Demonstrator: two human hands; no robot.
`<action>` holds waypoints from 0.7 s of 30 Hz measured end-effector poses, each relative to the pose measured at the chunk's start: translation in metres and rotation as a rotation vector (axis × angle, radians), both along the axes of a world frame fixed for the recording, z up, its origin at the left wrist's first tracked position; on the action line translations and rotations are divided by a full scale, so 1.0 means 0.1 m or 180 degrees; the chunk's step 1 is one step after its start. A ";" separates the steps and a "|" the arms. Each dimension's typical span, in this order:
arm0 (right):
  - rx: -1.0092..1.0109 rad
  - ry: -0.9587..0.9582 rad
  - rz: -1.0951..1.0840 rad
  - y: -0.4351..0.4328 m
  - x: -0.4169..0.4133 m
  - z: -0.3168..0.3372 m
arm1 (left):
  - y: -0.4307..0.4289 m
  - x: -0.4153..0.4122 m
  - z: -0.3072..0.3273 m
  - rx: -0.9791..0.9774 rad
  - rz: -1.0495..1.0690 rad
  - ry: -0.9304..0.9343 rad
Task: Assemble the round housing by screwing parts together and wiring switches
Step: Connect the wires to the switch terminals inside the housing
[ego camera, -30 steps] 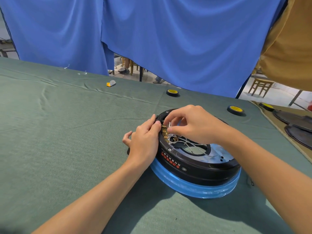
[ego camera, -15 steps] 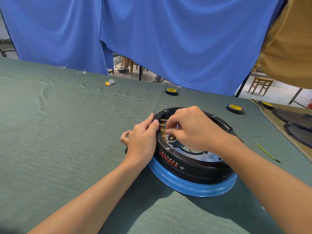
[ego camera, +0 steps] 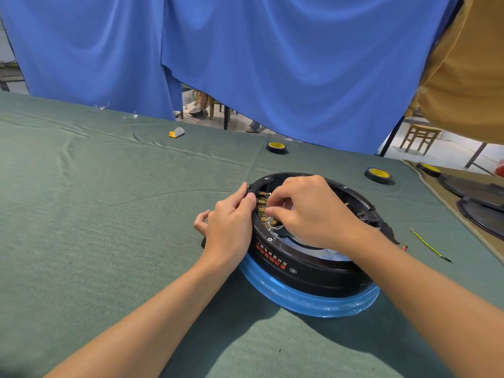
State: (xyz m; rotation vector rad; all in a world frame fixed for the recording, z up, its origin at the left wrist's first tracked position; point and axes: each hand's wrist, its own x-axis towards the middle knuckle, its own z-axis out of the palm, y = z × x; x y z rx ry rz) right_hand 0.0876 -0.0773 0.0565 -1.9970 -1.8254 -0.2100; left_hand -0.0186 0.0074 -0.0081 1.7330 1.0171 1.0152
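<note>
too small to tell which of the brass terminals (ego camera: 261, 208) my right hand (ego camera: 313, 211) pinches; the dark discs (ego camera: 481, 199) are cut by the right edge.

My left forearm (ego camera: 152, 309) and right forearm (ego camera: 436, 290) enter from the lower corners of the frame, bare right up to the picture's edge. My left hand (ego camera: 229, 227) and right hand (ego camera: 313, 214), near the middle, are bare too, with short nails.

Glossy black plastic housing (ego camera: 313, 266) with brass-coloured terminals (ego camera: 262, 207) on matt green cloth (ego camera: 109, 214).
</note>
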 end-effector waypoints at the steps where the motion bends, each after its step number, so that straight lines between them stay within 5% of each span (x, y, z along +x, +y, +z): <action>1: 0.0027 0.0043 -0.0042 0.00 0.00 -0.01 | 0.00 0.00 0.01 -0.0029 0.0019 0.0008; 21: -0.0032 0.0362 -0.0273 0.01 -0.05 0.00 | -0.31 -0.13 -0.03 0.0116 0.0113 0.0221</action>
